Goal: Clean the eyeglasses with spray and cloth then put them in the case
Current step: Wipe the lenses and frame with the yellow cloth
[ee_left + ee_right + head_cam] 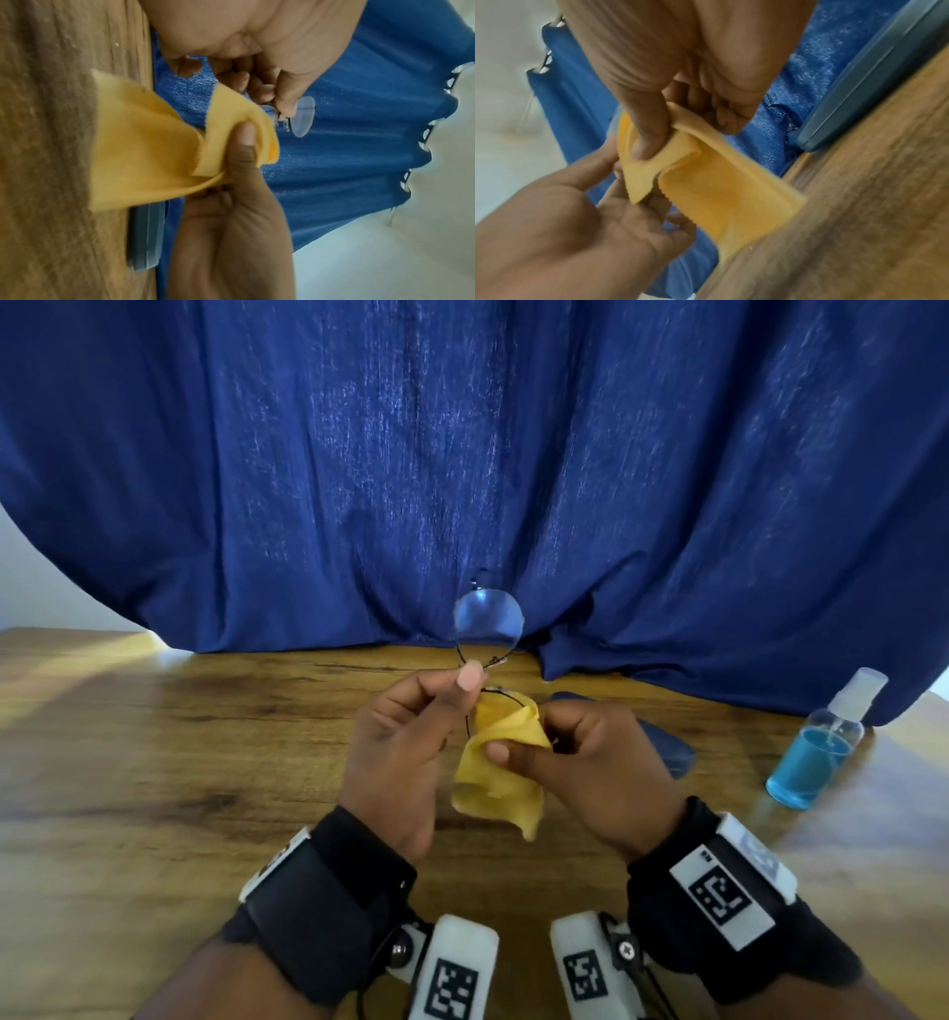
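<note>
**Glasses held up and wiped with the yellow cloth**

On the left, the left hand [405, 752] is raised above the wooden table [154, 762], its thumb and forefinger pinching the thin dark frame of the glasses [488, 621] near the bridge. One round lens stands clear above the fingertips, seen against the blue curtain [462, 454] that hangs behind the table. The other lens is covered by the yellow cloth [500, 773].

Just to the right, touching the cloth, the right hand [595, 762] grips it: the thumb presses a fold of the cloth against the curled fingers, with the covered lens between the layers. The loose end of the cloth hangs down between the two wrists, above the table.

Behind the right hand, a blue-grey case [667, 747] lies on the table close to the curtain's hem; whether it is open I cannot tell. Farther right, well apart from the hands, a clear spray bottle [821, 747] of blue liquid stands upright with its cap on.
</note>
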`<move>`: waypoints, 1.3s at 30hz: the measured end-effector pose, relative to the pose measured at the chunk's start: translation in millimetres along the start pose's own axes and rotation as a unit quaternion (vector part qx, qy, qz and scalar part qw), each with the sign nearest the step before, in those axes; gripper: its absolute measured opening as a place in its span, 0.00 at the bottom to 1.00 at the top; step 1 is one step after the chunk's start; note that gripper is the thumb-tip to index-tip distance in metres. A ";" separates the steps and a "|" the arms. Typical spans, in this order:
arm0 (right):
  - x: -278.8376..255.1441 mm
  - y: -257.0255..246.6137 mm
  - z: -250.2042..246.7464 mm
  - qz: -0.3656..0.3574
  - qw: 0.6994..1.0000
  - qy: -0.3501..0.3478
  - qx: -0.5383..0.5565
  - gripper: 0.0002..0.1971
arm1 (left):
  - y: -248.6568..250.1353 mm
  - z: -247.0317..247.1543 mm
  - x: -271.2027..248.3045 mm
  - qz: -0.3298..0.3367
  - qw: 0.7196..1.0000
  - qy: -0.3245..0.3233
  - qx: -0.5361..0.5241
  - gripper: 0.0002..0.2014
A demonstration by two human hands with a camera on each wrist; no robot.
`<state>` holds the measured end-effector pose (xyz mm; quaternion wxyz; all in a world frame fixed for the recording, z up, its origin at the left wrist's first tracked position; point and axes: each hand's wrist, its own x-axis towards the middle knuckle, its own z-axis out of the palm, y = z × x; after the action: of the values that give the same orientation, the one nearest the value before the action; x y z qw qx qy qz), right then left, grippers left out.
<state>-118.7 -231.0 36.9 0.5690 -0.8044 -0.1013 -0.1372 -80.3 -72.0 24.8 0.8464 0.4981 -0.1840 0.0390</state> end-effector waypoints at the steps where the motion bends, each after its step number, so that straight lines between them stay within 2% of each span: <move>1: 1.5 1.6 -0.5 0.000 0.999 0.033 0.008 0.08 | -0.1 -0.2 0.2 0.012 1.000 -0.002 0.022 0.12; 3: 3.9 0.8 -4.9 0.011 0.990 0.106 0.092 0.09 | -1.5 2.9 -3.3 0.033 0.995 -0.022 0.096 0.10; 4: 4.3 -0.4 -6.5 0.016 0.984 0.122 0.132 0.10 | -2.3 5.1 -5.4 0.043 0.991 -0.029 0.124 0.10; 6: 3.2 -1.6 -6.1 0.020 0.986 0.101 0.128 0.12 | -3.7 5.0 -6.3 0.048 0.990 -0.020 0.135 0.10; 9: 0.2 -3.6 -0.9 0.005 1.000 0.024 0.018 0.09 | -2.9 2.4 -2.9 0.036 0.993 0.001 0.116 0.14; 10: 1.5 -3.5 -3.0 0.001 0.999 0.039 0.014 0.08 | -3.0 2.3 -2.8 0.040 0.990 -0.003 0.137 0.15; 13: 4.7 -5.1 -14.8 0.005 0.982 0.146 0.116 0.09 | -7.2 3.5 -5.2 0.072 0.974 -0.016 0.215 0.15; 14: 5.3 -4.7 -16.6 0.003 0.981 0.154 0.118 0.09 | -8.4 4.3 -6.3 0.074 0.972 -0.015 0.224 0.16; 19: 4.0 2.5 -9.7 -0.007 0.997 0.082 0.011 0.24 | -6.0 2.3 -5.0 0.082 0.973 0.013 0.217 0.17; 24: 2.5 -2.0 -14.6 -0.030 0.999 0.018 -0.031 0.12 | -5.5 3.3 -5.8 0.061 0.980 0.000 0.191 0.16; 28: 5.3 -1.6 -19.5 -0.016 0.996 0.077 0.048 0.09 | -7.4 6.3 -8.2 0.062 0.978 -0.008 0.199 0.17; 31: 2.8 1.3 -9.3 -0.032 0.999 0.005 -0.038 0.06 | -2.9 4.7 -5.1 0.056 0.986 0.026 0.157 0.16; 32: 2.4 4.8 -6.4 -0.047 0.996 0.002 -0.071 0.08 | -1.4 4.3 -4.0 0.053 0.987 0.030 0.148 0.16; 34: 3.5 6.4 -7.1 -0.057 0.995 0.035 -0.068 0.11 | 0.0 5.6 -4.2 0.047 0.989 0.023 0.141 0.15; 37: 3.8 3.2 -9.3 -0.049 0.995 0.047 -0.068 0.12 | 0.3 7.7 -5.3 0.039 0.989 0.024 0.140 0.13; 39: 2.7 1.1 -8.5 -0.031 0.996 0.046 -0.075 0.19 | -0.8 5.2 -3.7 0.024 0.990 0.045 0.132 0.13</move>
<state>-116.7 -239.4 39.5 0.5065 -0.8344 -0.0892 -0.1984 -84.9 -76.4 25.1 0.7796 0.5985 -0.1510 0.1059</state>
